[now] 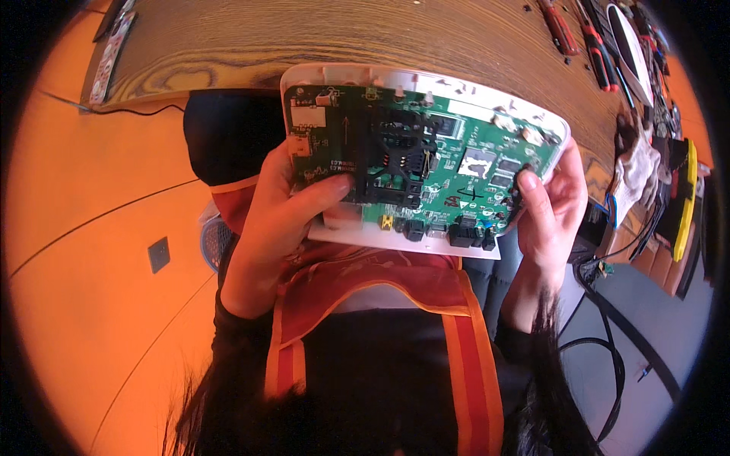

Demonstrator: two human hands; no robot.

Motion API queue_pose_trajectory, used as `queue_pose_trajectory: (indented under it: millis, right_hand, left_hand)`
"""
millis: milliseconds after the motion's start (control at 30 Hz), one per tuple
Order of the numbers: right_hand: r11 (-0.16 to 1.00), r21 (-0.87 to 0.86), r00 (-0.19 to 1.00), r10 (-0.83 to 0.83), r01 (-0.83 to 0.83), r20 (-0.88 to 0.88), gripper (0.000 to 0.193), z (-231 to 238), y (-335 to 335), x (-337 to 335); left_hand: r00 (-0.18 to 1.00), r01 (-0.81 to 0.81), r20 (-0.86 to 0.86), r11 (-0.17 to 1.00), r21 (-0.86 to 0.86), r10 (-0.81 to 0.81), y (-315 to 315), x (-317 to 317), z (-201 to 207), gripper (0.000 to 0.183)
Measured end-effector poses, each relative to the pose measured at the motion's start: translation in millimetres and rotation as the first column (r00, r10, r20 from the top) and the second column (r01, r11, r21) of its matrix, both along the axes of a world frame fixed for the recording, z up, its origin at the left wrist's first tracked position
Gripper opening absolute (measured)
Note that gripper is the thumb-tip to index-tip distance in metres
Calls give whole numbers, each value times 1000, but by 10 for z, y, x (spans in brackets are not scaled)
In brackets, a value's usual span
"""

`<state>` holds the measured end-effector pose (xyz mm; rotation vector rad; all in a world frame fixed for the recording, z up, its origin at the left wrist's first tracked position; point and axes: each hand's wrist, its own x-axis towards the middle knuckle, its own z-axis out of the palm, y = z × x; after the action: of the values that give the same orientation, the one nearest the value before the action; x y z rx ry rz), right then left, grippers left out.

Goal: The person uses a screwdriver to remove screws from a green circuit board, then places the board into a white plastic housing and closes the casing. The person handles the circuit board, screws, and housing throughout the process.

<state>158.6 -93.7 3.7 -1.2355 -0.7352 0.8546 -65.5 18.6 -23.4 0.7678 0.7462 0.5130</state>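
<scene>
A green circuit board sits in a white plastic housing, tilted up over my lap in front of the table edge. My left hand grips the housing at its left side, with the thumb pressed on the lower left of the board. At the right edge my right hand holds the housing, its thumb lying over the board's corner. A black card-reader frame is mounted mid-board. Black sockets and a small yellow connector line the lower edge. The fingers behind the housing are hidden.
A wooden table spans the far side. At its right lie a red screwdriver, red-and-black pliers, a work glove and a yellow-edged tool. Black cables hang at lower right. A blue basket stands left of my lap.
</scene>
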Motion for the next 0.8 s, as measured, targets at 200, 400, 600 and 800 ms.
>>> queue_pose_trajectory:
  millis: [200,400,600,800]
  right_hand:
    - [990,139,1000,11,-8,-22,42,57,25,-126]
    - [991,113,991,-80,68,106,45,82,19,-218]
    - [988,155,970,-36,-2,242,48,99,13,-214]
    - [987,157,976,6,-41,218,46,97,-10,-240]
  left_hand:
    - [995,-78,-29,951,299,91,-95,66,-17,38]
    - [983,-159,151,909,386,107,-188,-52,-135,46]
    - [981,-131,-47,830,542,186,-207,-188,-207,41]
    - [974,-162,-18,750,641,226,-222,-210,-195,32]
